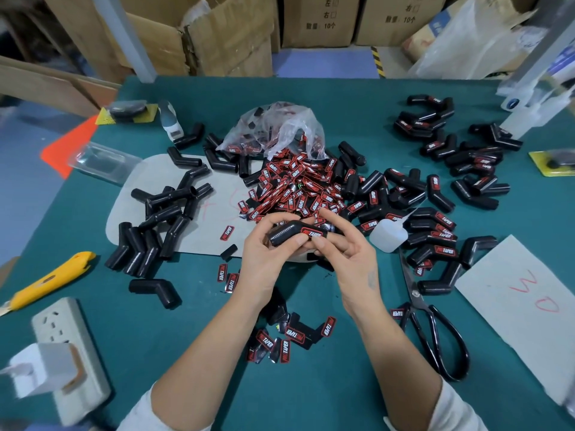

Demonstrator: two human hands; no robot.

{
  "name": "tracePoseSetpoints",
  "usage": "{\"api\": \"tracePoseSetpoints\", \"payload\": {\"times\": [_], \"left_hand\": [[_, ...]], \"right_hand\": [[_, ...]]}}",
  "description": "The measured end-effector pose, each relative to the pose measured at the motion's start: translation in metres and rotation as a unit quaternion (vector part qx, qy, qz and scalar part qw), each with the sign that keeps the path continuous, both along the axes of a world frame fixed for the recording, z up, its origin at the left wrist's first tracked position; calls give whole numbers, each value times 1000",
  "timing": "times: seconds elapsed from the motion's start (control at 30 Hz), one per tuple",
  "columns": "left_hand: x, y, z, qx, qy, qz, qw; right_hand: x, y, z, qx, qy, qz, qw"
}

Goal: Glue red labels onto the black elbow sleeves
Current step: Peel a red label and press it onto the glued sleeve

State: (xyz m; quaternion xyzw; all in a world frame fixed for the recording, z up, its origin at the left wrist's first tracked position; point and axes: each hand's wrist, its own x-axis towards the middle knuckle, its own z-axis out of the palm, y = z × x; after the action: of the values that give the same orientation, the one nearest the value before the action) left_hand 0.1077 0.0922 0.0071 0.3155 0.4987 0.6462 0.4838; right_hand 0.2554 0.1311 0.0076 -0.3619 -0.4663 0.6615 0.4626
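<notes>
**benchrat:** So the sleeve [292, 235] being worked on is up off the table, held between both hands right in front of the label pile [295, 185]. Left hand [267, 253] has its fingers wrapped round the ribbed end, thumb on top. Right hand [345, 253] is pinching the other end, thumb pad sitting at the edge of the red label [312, 234] that's already on it.

**glue_gremlin:** What's the risk from there?

**benchrat:** I'd guess the label sliding crooked if the glue's wet and that thumb drags. Or squeeze-out getting on the fingers. Also the glue bottle [389, 234] is lying just beside the right hand with its nozzle pointing at the finished sleeves [435, 231], so a drip or a knock could mess those up.

**glue_gremlin:** Can you see if it's seated flat?

**benchrat:** Nope. Far end of the sleeve is hidden under the right fingers, and I can't tell if there's glue under the label at all. Unlabelled sleeves [161, 219] are heaped to the left, scissors [432, 321] to the right, and the knife [46, 283] at the left edge is partly cut off.
</notes>
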Motion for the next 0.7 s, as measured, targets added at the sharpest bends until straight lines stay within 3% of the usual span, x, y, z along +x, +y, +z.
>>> {"api": "tracePoseSetpoints", "payload": {"times": [0.7], "left_hand": [[-2, 0, -1, 14, -1, -26, 1000]], "right_hand": [[2, 1, -1, 9, -4, 4, 1000]]}}
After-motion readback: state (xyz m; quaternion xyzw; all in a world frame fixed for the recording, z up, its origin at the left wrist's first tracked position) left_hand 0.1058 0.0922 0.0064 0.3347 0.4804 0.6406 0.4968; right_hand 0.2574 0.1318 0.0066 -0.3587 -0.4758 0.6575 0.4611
